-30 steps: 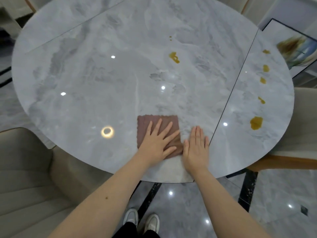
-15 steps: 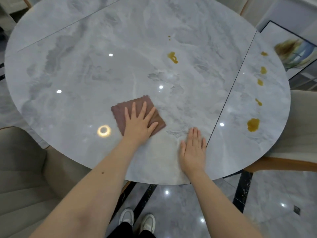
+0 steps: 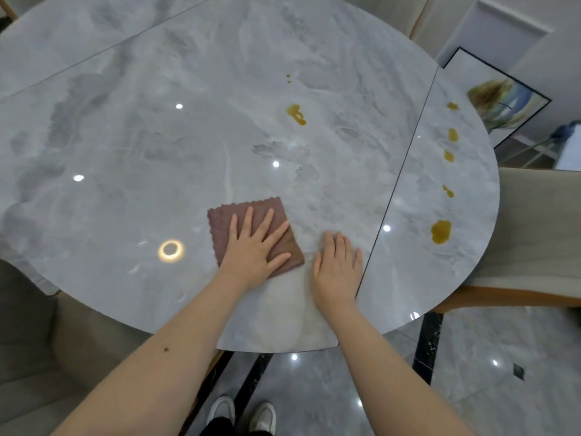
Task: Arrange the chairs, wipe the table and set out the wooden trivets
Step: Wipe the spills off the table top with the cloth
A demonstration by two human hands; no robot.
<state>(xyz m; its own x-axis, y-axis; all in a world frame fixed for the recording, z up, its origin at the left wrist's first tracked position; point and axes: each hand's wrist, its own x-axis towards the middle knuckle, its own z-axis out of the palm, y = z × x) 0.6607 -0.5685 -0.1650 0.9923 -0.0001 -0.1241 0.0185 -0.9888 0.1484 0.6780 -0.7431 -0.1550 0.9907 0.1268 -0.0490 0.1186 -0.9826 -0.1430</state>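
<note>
A round grey marble table (image 3: 157,152) fills the view. A brown folded cloth (image 3: 226,217) lies flat near its front edge. My left hand (image 3: 256,247) presses on the cloth with fingers spread. Just to its right, my right hand (image 3: 336,264) rests flat on the bare tabletop, holding nothing. Yellow-brown spills mark the table: one near the middle (image 3: 296,114), a large one at the right edge (image 3: 441,231), and several smaller drops (image 3: 452,135) in a line above it. No trivets are in view.
A beige chair (image 3: 37,357) stands at the lower left and another (image 3: 540,234) at the right, tucked against the table. A framed picture (image 3: 500,99) leans at the far right. A seam (image 3: 399,171) crosses the tabletop. My shoes (image 3: 242,413) show on the glossy floor.
My left hand slid the cloth left and away across the table, then back right toward my right hand. The right hand stayed flat in nearly the same spot.
</note>
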